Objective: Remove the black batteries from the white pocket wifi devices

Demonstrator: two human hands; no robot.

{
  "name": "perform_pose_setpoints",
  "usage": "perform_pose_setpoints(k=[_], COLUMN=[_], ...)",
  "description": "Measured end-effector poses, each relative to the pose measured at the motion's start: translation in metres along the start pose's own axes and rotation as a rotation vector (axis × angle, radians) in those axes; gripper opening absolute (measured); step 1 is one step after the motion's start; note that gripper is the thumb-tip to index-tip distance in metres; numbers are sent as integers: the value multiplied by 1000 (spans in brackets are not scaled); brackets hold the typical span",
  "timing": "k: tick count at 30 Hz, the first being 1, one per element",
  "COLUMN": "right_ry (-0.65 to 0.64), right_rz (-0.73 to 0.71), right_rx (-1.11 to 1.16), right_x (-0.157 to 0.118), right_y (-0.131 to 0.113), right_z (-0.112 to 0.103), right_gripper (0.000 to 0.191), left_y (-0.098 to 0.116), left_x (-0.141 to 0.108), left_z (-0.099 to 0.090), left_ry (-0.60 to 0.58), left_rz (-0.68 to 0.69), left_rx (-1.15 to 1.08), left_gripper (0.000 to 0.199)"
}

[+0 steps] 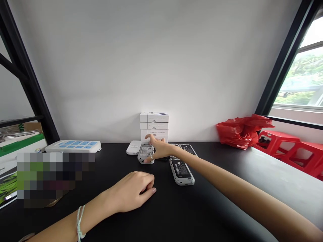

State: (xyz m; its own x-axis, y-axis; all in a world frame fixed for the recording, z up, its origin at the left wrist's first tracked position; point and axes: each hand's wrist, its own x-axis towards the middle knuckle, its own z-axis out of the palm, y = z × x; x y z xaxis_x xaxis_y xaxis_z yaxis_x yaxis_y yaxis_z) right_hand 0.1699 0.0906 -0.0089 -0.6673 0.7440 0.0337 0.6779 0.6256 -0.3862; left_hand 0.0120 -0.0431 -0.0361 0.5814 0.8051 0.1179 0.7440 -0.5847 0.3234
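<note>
My right hand (pixel 157 148) reaches forward over a small stack of grey devices (pixel 145 153), thumb at its near edge and fingers spread above its far end. Behind it rises a stack of white boxes (pixel 154 126) against the wall. White square covers (pixel 134 147) lie just left of the grey stack. To the right, a device with a black 3000mAh battery (pixel 181 171) lies face up, with more such devices (pixel 188 149) behind it, partly hidden by my right wrist. My left hand (pixel 135 191) rests nearer on the black table (pixel 161 222), fingers curled, their contents hidden.
At the back left lies a white case with blue labels (pixel 75 146). A blurred, pixelated patch (pixel 50 178) covers things at the left. A red plastic bag (pixel 242 131) sits at the back right, with red stools (pixel 290 148) beyond the table edge.
</note>
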Motion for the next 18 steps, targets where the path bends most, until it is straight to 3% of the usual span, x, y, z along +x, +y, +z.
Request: perform_pose_setpoints(k=[5,8,11,15,18], right_ry=[-55,-38,32,92,68], right_rz=[-20,-46,-33,-29,-36], right_rx=[40,89,114,139,162], right_x=[-11,-36,-69,-113,-134], right_y=[-4,-2,1,0,-5], right_z=[-8,-9,-3,13,23], right_gripper=[109,110,106,104,102], left_y=[-1,-8,-19,-35,-45], left_x=[-1,-1,4,24,52], left_z=[-1,-10,-20,-29,-29], left_ry=[-4,-23,33,156,164], left_rz=[-13,-5,36,66,63], left_rx=[-20,-38,2,75,55], left_gripper=[21,22,22,16,15])
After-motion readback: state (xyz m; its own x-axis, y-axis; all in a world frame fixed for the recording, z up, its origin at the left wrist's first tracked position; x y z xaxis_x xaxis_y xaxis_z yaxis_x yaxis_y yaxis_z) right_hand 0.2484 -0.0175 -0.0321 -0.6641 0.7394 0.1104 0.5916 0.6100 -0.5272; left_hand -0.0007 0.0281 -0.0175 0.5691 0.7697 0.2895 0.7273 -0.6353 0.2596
